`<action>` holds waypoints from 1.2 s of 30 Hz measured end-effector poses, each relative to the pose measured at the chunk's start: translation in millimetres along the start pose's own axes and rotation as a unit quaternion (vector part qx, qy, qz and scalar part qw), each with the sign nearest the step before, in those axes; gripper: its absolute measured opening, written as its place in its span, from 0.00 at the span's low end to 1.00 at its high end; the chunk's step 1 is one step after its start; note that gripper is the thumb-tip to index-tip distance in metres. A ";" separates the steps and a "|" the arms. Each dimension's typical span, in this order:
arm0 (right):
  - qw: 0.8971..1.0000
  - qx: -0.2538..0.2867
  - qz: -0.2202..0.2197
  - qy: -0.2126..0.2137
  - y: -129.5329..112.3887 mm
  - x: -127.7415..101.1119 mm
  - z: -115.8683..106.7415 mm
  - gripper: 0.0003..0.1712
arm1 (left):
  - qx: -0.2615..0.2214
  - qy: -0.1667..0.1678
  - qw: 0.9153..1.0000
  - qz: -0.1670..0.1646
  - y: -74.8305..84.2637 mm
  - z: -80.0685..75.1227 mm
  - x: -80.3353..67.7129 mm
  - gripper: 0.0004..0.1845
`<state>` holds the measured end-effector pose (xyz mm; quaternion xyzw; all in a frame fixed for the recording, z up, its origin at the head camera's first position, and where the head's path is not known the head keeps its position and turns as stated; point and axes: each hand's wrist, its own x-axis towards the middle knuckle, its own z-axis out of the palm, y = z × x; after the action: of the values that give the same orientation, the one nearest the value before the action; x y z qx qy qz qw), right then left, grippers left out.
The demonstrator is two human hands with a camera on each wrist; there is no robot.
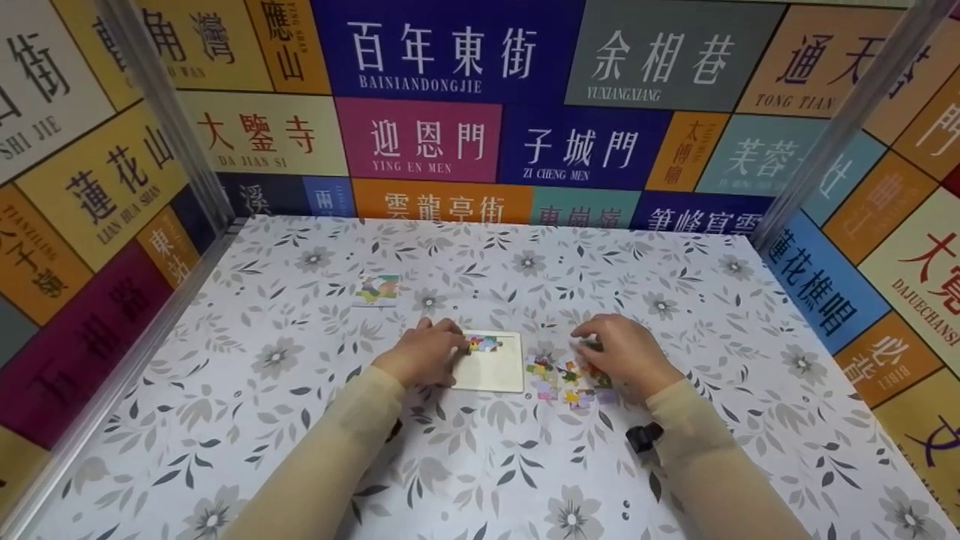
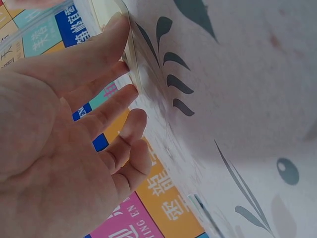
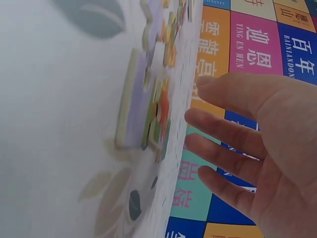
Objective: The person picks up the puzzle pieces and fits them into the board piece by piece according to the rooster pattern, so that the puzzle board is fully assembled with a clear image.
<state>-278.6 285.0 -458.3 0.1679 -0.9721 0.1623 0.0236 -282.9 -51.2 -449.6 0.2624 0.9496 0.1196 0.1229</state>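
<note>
A small cream puzzle tray lies on the patterned table, with a few joined colourful pieces along its upper part. At the tray's left edge, my left hand holds the rim. The left wrist view shows the thumb on the tray's border, with fingertips against its side. Loose jigsaw pieces lie in a cluster right of the tray. My right hand hovers beside and partly over that cluster. In the right wrist view its fingers are spread apart, holding nothing, near a purple-and-green piece.
A small square picture card with a colourful print lies at the back left of the table. Printed panels wall the table at the back and sides, with clear posts at the corners.
</note>
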 end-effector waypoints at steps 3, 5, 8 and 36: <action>1.000 0.002 0.011 -0.004 5.4 -3.1 -0.7 0.15 | 0.005 -0.002 1.000 0.002 0.0 0.0 0.3 0.27; 1.000 0.005 0.018 -0.006 8.4 -3.8 -1.9 0.15 | 0.001 -0.003 1.000 0.000 -0.1 -0.6 0.4 0.26; 1.000 0.008 0.021 -0.014 13.4 -4.7 -4.6 0.15 | -0.004 -0.006 1.000 -0.004 0.2 -1.8 -0.3 0.27; 0.998 0.050 -0.025 -0.041 41.5 -14.3 -8.8 0.14 | 0.008 -0.011 1.000 -0.008 4.1 -2.3 -1.5 0.26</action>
<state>-279.1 329.3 -464.2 0.1994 -0.9584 0.2031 -0.0204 -280.4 -49.0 -446.0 0.2570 0.9512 0.1087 0.1319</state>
